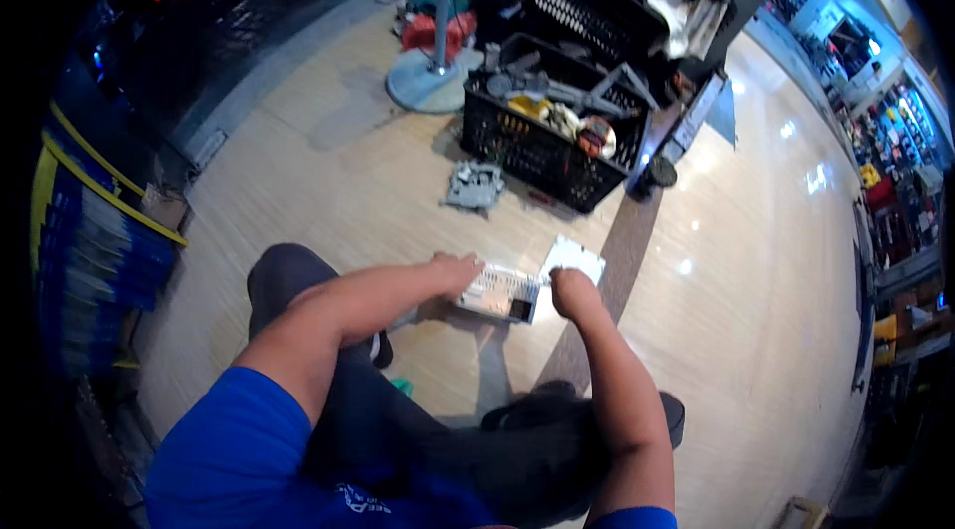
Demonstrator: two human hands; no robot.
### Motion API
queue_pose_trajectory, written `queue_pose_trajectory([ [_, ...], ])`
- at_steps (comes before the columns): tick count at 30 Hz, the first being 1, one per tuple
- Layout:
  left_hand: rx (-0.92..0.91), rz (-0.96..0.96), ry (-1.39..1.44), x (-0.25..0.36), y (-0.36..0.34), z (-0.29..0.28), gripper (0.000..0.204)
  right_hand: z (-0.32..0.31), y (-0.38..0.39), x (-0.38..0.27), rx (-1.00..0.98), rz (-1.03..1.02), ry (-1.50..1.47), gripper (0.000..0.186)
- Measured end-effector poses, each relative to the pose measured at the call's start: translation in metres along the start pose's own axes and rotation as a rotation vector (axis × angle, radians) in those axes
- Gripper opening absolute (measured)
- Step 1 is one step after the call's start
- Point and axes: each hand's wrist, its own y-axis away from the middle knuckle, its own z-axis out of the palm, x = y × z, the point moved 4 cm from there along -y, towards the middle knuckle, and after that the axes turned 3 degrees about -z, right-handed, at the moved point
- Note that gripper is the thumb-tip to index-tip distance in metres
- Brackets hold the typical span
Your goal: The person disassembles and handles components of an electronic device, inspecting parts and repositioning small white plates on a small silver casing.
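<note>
A silver perforated metal box [502, 295] lies in front of me on the floor. My left hand [457, 273] grips its upper left corner, with fingers bent over the edge. My right hand [571, 291] is closed at the box's right end, over the near edge of a flat white metal plate [575, 257]; what its fingers hold is too small to make out. A grey metal part [476, 186] lies farther away, in front of a black crate.
The crate [537, 161] holds assorted parts. Behind it are another black crate [572, 7] and a pedestal fan [426, 80]. Blue-and-yellow racking [95, 241] stands left; my bent legs are near. A green object [402, 387] lies beside them. A lit shop area is far right.
</note>
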Motion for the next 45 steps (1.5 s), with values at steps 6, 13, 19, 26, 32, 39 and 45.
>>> queue_pose_trajectory([
  [6,-0.062,-0.025,0.015,0.002,0.015,-0.012,0.103,-0.004,0.003,-0.007,-0.015,0.0,0.007,0.021],
  [13,-0.068,-0.01,0.001,0.005,0.023,-0.018,0.097,-0.005,0.004,-0.01,-0.046,-0.033,0.035,0.021],
  [19,-0.083,-0.007,0.001,0.008,0.028,-0.023,0.096,-0.002,0.003,-0.008,-0.047,-0.039,0.027,0.023],
  [26,-0.094,-0.034,0.015,0.005,0.026,-0.018,0.095,-0.005,0.004,-0.014,-0.078,-0.004,0.043,0.021],
  [32,-0.107,-0.021,0.011,0.009,0.033,-0.027,0.095,-0.008,0.006,-0.014,-0.092,-0.008,0.054,0.02],
  [39,-0.102,-0.021,0.015,0.006,0.026,-0.018,0.093,-0.007,0.005,-0.014,-0.083,-0.025,0.014,0.022],
  [45,-0.063,-0.023,0.027,0.006,0.022,-0.017,0.092,0.0,0.004,-0.006,-0.051,-0.042,0.029,0.021],
])
